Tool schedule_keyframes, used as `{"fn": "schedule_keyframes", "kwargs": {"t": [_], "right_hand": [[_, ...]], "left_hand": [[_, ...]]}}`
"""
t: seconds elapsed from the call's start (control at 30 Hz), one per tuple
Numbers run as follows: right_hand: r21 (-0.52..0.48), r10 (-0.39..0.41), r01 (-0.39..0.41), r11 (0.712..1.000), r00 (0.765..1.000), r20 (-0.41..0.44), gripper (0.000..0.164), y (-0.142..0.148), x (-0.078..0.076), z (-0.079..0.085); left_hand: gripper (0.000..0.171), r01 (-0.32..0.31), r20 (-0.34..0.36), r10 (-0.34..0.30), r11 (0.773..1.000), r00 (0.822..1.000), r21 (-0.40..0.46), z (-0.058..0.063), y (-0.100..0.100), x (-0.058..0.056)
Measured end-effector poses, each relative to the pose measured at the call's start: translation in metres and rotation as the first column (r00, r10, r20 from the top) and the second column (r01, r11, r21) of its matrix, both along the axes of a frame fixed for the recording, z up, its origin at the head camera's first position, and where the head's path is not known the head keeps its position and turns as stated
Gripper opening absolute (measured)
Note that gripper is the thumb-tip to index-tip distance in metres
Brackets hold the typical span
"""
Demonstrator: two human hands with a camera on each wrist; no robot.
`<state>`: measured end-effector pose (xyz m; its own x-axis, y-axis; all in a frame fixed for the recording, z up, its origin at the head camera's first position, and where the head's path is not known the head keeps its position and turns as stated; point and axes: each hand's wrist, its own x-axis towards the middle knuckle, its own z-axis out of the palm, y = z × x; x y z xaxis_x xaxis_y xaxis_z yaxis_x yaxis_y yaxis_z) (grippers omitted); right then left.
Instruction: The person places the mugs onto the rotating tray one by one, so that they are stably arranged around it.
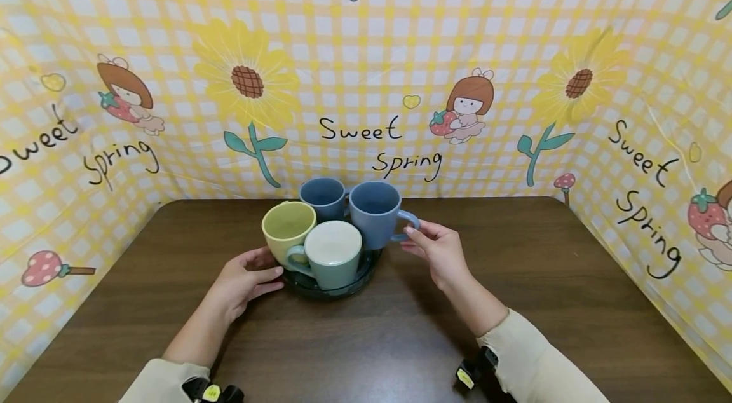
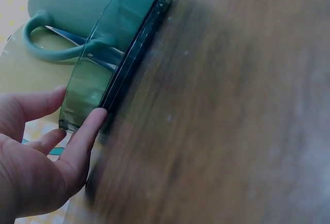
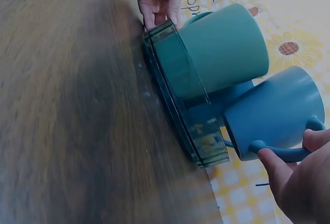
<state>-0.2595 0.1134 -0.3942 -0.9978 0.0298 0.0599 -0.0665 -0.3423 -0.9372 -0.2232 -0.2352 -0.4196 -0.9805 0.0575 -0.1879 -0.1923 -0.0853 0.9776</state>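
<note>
My right hand (image 1: 446, 253) pinches the handle of a blue mug (image 1: 372, 222) between thumb and fingers. In the right wrist view this mug hangs tilted, its base by the top of the wall of a round, see-through dark green tray (image 3: 172, 105). My left hand (image 1: 243, 279) touches the tray's left edge with extended fingers, one low at the base and another up by the rim. In the tray stand a green mug (image 1: 333, 266) with a pale inside, a yellow-green mug (image 1: 283, 244) and, behind them, a second blue mug (image 1: 323, 199), its lower part hidden.
A dark brown wooden table (image 1: 366, 352) lies under the tray. Yellow checked cloth (image 1: 366, 40) with flowers and lettering rises along the back and both sides. Each sleeve carries a black strapped device, such as the right one (image 1: 477, 368).
</note>
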Motion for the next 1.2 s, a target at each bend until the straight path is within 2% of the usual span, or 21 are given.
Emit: {"fn": "schedule_keyframes", "kwargs": {"t": [0.37, 0.57, 0.73, 0.93, 1.1, 1.2], "right_hand": [[-0.015, -0.042, 0.042, 0.999, 0.999, 0.01, 0.01, -0.018, -0.007, -0.006], [0.002, -0.057, 0.057, 0.998, 0.998, 0.008, 0.021, -0.024, -0.01, -0.01], [0.033, -0.063, 0.062, 0.998, 0.998, 0.022, 0.027, -0.029, -0.011, -0.012], [0.067, -0.073, 0.072, 0.995, 0.997, 0.017, 0.026, -0.032, -0.012, -0.018], [0.15, -0.087, 0.091, 0.984, 0.996, -0.038, 0.024, -0.035, -0.012, -0.023], [0.25, -0.086, 0.098, 0.963, 0.994, -0.06, 0.021, -0.036, -0.011, -0.025]], "left_hand": [[0.065, -0.026, -0.01, 0.026, 1.0, 1.0, -0.01, 0.001, -0.001, 0.001], [0.068, -0.028, -0.001, 0.028, 1.0, 1.0, -0.01, 0.004, -0.004, 0.0], [0.074, 0.005, -0.002, -0.005, 1.0, 1.0, -0.011, 0.005, -0.005, -0.003], [0.077, 0.05, -0.007, -0.051, 0.999, 0.999, -0.005, 0.006, -0.004, -0.004], [0.079, 0.047, 0.004, -0.047, 0.999, 0.999, 0.003, 0.006, -0.002, -0.003], [0.081, 0.043, 0.013, -0.043, 0.999, 0.999, 0.013, 0.004, -0.002, -0.003]]}}
